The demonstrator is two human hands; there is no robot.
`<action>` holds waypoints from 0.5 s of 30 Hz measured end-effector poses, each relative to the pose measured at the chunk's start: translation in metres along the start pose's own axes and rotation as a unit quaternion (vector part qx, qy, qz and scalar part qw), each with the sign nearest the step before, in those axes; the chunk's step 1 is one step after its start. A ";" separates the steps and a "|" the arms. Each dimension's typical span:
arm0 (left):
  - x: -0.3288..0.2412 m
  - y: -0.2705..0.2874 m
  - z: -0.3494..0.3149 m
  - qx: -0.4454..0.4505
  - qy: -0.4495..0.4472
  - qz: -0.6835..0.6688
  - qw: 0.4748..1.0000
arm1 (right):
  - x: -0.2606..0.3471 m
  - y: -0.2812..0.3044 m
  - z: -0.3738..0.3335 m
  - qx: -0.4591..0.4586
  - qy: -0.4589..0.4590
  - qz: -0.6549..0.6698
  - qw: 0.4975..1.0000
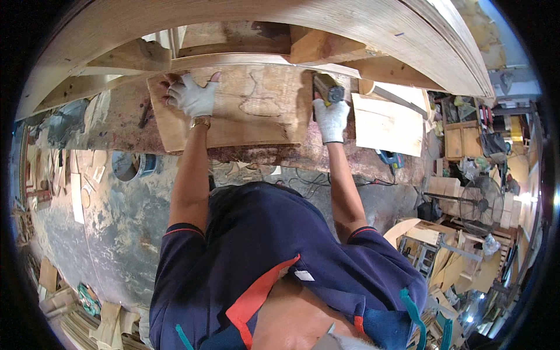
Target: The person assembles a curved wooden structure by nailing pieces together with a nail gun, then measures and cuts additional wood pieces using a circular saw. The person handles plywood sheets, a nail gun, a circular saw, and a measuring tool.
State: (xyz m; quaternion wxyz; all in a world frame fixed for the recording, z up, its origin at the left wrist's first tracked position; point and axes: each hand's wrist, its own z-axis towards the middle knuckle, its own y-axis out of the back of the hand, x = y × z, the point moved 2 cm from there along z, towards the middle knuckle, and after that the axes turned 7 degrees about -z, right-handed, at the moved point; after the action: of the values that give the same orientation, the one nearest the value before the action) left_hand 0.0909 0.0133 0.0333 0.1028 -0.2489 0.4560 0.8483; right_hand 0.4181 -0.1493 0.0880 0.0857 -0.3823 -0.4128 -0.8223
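Note:
My left hand (191,96), in a white glove with bare fingertips, lies with fingers spread on the left part of a thin plywood sheet (265,119). The sheet rests on a stained workbench (131,119), and a wavy dark grain mark runs across its middle. At the sheet's right edge, my gloved right hand (331,119) is closed round a hand-sized yellowish and dark tool (331,88). Its exact kind is unclear, as the hand covers part of it. Just to the right lies a second, paler board (388,125).
A large curved wooden frame (262,20) spans the far side above the bench. A blue power tool (391,158) sits by the near edge, with a black cable (373,182) below. On the floor stand a blue-grey bucket (129,166) and, at right, a fan (481,203) among wood offcuts.

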 end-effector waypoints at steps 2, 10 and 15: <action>-0.005 0.000 -0.001 -0.034 -0.019 -0.011 0.999 | -0.001 -0.003 0.001 0.030 -0.032 -0.078 0.996; 0.008 -0.005 -0.001 -0.036 -0.047 0.009 0.998 | 0.009 -0.017 0.000 0.020 0.043 -0.009 0.999; 0.008 -0.004 0.000 -0.034 -0.044 0.029 0.998 | 0.013 -0.019 0.000 0.037 0.047 -0.006 0.998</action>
State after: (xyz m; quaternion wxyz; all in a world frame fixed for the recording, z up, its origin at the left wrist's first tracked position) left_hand 0.0858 0.0151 0.0262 0.0896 -0.2016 0.4293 0.8758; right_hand 0.4006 -0.1353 0.0851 0.1142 -0.3374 -0.4410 -0.8238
